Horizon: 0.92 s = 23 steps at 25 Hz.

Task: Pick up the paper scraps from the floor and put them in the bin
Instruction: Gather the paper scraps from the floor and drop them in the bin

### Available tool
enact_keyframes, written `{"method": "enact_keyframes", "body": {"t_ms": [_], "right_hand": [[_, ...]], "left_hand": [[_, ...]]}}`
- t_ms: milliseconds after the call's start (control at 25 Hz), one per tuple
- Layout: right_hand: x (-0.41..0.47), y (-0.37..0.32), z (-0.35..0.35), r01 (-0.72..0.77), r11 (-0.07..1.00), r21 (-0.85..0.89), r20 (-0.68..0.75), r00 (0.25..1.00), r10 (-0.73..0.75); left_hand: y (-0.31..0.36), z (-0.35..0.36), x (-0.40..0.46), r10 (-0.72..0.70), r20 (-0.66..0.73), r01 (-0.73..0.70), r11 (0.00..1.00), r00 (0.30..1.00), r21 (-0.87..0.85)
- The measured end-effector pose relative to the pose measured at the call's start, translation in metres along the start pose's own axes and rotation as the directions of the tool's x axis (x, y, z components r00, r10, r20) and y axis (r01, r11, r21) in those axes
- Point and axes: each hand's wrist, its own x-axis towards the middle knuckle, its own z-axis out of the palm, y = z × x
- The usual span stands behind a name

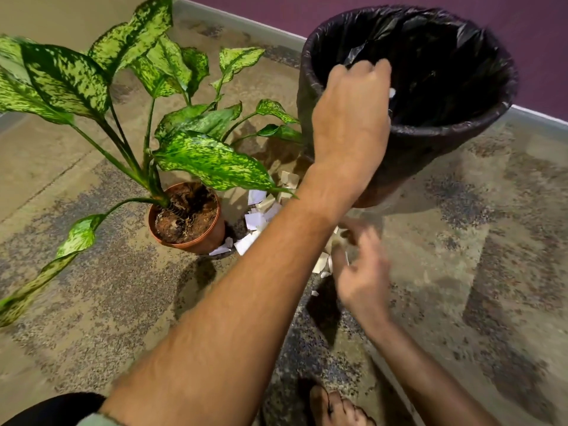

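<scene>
The bin (408, 96), lined with a black bag (445, 56), is tilting, the left hand (350, 115) gripping its rim. Paper scraps (261, 216) are lying on the floor (476, 241) beside the plant pot (190, 219); the blurred right hand (359, 272), fingers loosely spread, is hovering just over them

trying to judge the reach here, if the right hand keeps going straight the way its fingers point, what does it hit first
Most likely the paper scraps on the floor just ahead of the right hand. Its blurred fingers point forward and down at that pile, with the bin base beyond. Depth is hard to judge from one view.
</scene>
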Motion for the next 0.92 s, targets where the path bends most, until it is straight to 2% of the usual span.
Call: {"method": "enact_keyframes", "body": {"t_ms": [80, 160, 240, 280, 320, 400, 520, 640, 720, 800, 920], "right_hand": [[-0.012, 0.044, 0.011, -0.058, 0.961, -0.270, 0.251, 0.959, 0.128], [-0.020, 0.079, 0.015, 0.013, 0.851, -0.526, 0.478, 0.831, 0.283], [-0.023, 0.095, 0.017, 0.069, 0.799, -0.598, 0.612, 0.683, 0.399], [-0.024, 0.096, 0.019, 0.077, 0.802, -0.593, 0.641, 0.648, 0.411], [-0.024, 0.098, 0.022, 0.093, 0.805, -0.586, 0.648, 0.650, 0.397], [-0.015, 0.093, 0.027, 0.207, 0.753, -0.625, 0.648, 0.675, 0.353], [0.003, 0.084, 0.031, 0.369, 0.636, -0.678, 0.684, 0.634, 0.361], [0.013, 0.078, 0.036, 0.403, 0.629, -0.665, 0.703, 0.620, 0.347], [0.010, 0.078, 0.043, 0.424, 0.630, -0.650, 0.712, 0.629, 0.311], [0.004, 0.080, 0.047, 0.453, 0.628, -0.633, 0.721, 0.641, 0.263], [0.003, 0.079, 0.045, 0.461, 0.644, -0.610, 0.734, 0.634, 0.242]], "left_hand": [[-0.003, 0.004, -0.012, 0.064, -0.070, -0.069, 0.994, 0.995, -0.082], [-0.012, 0.014, -0.037, 0.115, -0.240, -0.172, 0.957, 0.964, -0.235], [-0.020, 0.029, -0.082, 0.114, -0.332, -0.232, 0.911, 0.936, -0.340], [-0.024, 0.038, -0.110, 0.101, -0.302, -0.216, 0.902, 0.948, -0.374], [-0.028, 0.046, -0.140, 0.067, -0.229, -0.157, 0.903, 0.971, -0.400], [-0.039, 0.063, -0.196, -0.064, -0.014, 0.053, 0.917, 0.998, -0.396], [-0.063, 0.079, -0.249, -0.297, 0.224, 0.350, 0.902, 0.928, -0.252], [-0.086, 0.077, -0.262, -0.456, 0.368, 0.524, 0.845, 0.810, -0.106], [-0.100, 0.074, -0.256, -0.503, 0.383, 0.556, 0.830, 0.775, -0.036], [-0.114, 0.076, -0.243, -0.505, 0.375, 0.535, 0.844, 0.778, 0.027], [-0.137, 0.088, -0.222, -0.490, 0.448, 0.483, 0.865, 0.748, 0.138]]}}
